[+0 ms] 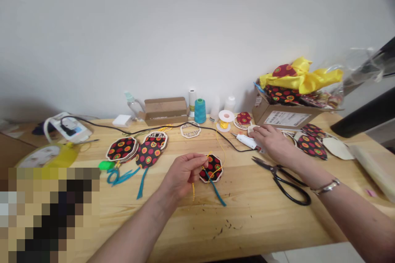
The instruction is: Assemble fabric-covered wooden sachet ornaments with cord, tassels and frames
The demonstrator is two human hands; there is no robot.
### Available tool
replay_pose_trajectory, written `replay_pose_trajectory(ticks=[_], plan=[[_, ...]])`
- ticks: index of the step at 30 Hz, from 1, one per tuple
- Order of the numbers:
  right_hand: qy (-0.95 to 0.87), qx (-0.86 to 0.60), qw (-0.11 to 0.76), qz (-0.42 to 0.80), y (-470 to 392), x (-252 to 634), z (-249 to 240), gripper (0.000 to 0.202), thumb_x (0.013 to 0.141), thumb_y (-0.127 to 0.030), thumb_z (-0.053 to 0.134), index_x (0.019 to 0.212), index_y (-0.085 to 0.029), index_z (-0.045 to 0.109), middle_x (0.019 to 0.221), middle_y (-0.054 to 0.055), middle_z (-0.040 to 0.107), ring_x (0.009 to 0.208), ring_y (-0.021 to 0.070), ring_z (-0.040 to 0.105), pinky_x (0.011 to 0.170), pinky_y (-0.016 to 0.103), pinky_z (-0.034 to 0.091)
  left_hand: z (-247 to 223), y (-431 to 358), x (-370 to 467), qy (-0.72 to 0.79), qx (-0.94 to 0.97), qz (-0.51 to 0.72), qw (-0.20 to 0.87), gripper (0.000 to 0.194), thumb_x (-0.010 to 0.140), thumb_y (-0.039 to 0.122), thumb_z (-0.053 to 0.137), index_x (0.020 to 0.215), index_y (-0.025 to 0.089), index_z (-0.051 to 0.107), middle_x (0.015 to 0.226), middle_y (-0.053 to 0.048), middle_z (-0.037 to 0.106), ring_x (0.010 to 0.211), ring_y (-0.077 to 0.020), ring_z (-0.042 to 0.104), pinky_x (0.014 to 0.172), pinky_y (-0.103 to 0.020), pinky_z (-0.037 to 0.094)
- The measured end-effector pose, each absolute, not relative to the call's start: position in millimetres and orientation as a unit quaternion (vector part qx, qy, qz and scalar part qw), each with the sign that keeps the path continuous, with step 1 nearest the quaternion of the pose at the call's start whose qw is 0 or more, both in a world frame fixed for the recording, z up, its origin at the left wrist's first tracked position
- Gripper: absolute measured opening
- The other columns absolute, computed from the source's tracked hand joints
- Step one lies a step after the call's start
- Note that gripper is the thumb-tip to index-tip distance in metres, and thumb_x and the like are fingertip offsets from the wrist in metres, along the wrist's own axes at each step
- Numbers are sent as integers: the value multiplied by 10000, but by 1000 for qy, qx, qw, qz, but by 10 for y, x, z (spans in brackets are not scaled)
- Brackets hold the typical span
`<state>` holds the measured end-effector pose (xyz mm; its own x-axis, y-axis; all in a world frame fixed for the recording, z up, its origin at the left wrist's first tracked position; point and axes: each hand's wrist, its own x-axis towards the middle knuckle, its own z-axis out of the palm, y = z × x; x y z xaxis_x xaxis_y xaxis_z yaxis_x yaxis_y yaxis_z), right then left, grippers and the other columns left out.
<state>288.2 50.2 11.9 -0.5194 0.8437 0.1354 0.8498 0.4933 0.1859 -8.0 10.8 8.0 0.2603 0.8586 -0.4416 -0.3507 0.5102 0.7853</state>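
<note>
My left hand (185, 170) is closed in a pinch on a thin yellow cord (193, 191). Its fingertips are at the edge of an octagonal piece (215, 168) covered in dark flowered fabric with a pale rim. A teal tassel (218, 194) trails from that piece onto the table. My right hand (268, 141) reaches forward with fingers stretched out, over the back of a white glue gun (246, 140) and beside a pale flat piece. What lies beneath its palm is hidden. Below the right wrist lie black-handled scissors (277, 170), blades parted.
Finished-looking fabric pieces (121, 148) with teal tassels lie at left. Along the wall stand a teal thread cone (200, 111), a yellow cord spool (226, 119) and an open cardboard box (166, 111). A fuller box (280, 115) holds fabric at right. A black cable (145, 128) crosses the table.
</note>
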Motion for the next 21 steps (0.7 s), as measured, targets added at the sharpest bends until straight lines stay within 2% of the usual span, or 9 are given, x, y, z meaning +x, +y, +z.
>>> replay_pose_trajectory(ticks=[7,13,18,21], plan=[[-885,-445,-22,-134,555,2915,128,348,840,-45,440,1130,-154,597,1076,127,596,981,262,466,799,363,413,102,117,-75,464,292,415,726,225,522,232,792,636,87,664,503,24,522,382,5,226,384,-180,80],[-895,-422,-53,-136,540,2880,222,295,861,-86,429,1090,-127,610,983,142,600,876,251,498,745,357,439,88,108,-78,471,311,435,702,221,547,252,784,651,89,677,490,29,521,378,2,236,380,-179,99],[-905,-406,23,-125,470,3034,308,355,885,-93,373,1199,-131,535,1163,158,558,1031,266,487,858,391,426,80,120,-81,481,319,444,685,213,564,252,776,663,86,685,528,4,580,372,2,253,371,-182,100],[-899,-411,121,-95,435,3059,398,349,892,-122,382,1220,-157,495,1234,152,509,1104,262,469,928,410,405,74,126,-80,486,320,450,677,215,563,255,774,669,89,688,520,5,583,367,0,249,367,-185,102]])
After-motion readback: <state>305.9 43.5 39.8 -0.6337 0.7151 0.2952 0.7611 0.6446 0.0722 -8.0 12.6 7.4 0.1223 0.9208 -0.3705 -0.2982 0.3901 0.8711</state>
